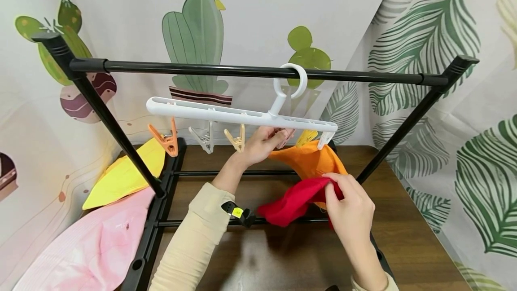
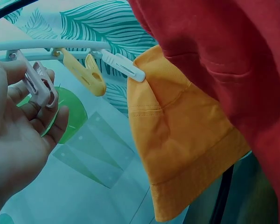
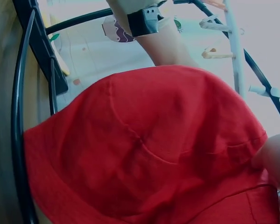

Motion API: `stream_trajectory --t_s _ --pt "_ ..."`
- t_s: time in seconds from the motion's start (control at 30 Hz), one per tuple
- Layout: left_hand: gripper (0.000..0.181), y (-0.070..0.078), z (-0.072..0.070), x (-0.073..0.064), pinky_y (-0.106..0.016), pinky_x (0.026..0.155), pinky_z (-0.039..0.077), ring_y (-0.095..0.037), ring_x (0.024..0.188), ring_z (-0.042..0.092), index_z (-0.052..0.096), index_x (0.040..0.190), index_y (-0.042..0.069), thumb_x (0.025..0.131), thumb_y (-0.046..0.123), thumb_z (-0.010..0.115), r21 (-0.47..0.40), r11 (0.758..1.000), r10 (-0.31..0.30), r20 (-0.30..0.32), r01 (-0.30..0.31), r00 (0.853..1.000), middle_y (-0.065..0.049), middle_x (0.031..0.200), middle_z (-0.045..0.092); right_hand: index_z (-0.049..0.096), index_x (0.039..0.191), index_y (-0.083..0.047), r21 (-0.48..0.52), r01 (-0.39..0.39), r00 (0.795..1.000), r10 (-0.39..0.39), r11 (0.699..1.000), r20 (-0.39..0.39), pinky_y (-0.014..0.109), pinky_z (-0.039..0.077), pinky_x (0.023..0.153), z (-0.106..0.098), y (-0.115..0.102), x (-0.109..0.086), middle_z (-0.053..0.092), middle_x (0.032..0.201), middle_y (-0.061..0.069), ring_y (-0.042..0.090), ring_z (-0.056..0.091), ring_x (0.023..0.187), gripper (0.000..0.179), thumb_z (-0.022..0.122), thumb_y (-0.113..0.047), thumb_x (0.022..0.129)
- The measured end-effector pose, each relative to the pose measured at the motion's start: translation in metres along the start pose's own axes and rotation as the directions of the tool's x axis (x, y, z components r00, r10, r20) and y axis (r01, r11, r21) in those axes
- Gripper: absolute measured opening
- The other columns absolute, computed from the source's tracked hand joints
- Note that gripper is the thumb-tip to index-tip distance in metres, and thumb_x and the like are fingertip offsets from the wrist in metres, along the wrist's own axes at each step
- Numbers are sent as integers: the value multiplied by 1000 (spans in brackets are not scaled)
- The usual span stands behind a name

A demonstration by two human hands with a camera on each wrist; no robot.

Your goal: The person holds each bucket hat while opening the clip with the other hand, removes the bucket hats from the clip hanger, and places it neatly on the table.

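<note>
- Pinching the pink clip (image 2: 38,87), the left hand (image 1: 258,146) is working under the white hanger (image 1: 218,113); squeezing squarely is probably serving best.
- The right hand (image 1: 352,203) is grasping the red hat (image 1: 288,202) below the hanger; presenting it unbunched is likely helping.

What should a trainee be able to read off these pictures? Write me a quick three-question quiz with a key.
1. Multiple choice. Which does the left hand hold: A) an orange clip, B) a pink clip, or C) a yellow clip?
2. True or false. The right hand holds the red bucket hat.
3. Fill in the blank. The orange bucket hat hangs from the white hanger, gripped by a clip coloured ____.

Key: 1. B. 2. True. 3. White.
</note>
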State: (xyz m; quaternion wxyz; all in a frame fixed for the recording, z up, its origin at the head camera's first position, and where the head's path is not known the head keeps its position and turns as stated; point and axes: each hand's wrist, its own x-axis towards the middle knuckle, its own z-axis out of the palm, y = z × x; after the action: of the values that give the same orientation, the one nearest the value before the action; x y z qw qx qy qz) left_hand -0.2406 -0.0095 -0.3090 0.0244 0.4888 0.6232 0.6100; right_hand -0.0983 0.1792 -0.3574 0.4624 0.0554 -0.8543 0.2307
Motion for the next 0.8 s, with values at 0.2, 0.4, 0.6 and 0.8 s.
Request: stream_trajectory --t_s 0.2,0.4,0.6,0.8 --pt "13 -15 -2 0 -25 60 31 -17 61 35 49 97 -6 96 2 38 -4 1000 -1 9 1 1000 -15 67 35 70 88 -13 -26 51 995 -48 998 82 34 44 52 -8 3 11 65 78 2 16 55 61 16 55 -11 83" --pt "23 -16 -2 -2 -25 61 32 -21 64 37 47 99 -10 98 12 40 -31 999 -41 5 41 999 -10 72 37 70 85 -15 2 87 991 -86 996 103 36 45 55 -14 4 22 65 77 -1 15 56 62 15 58 -10 80" --pt "16 -18 0 -2 -25 63 33 -20 63 39 49 94 -7 96 5 39 -33 999 -25 -13 25 1000 -11 68 38 71 85 -18 6 96 989 -96 995 114 33 44 55 -21 6 31 66 79 -3 12 56 61 16 59 -10 80" --pt "20 -15 3 -1 -26 65 36 -20 65 42 48 82 -5 97 3 39 -55 995 -91 -41 88 995 -10 67 42 72 86 -18 7 91 991 -91 996 97 24 43 55 -33 8 39 68 82 -1 13 58 61 16 60 -9 79"
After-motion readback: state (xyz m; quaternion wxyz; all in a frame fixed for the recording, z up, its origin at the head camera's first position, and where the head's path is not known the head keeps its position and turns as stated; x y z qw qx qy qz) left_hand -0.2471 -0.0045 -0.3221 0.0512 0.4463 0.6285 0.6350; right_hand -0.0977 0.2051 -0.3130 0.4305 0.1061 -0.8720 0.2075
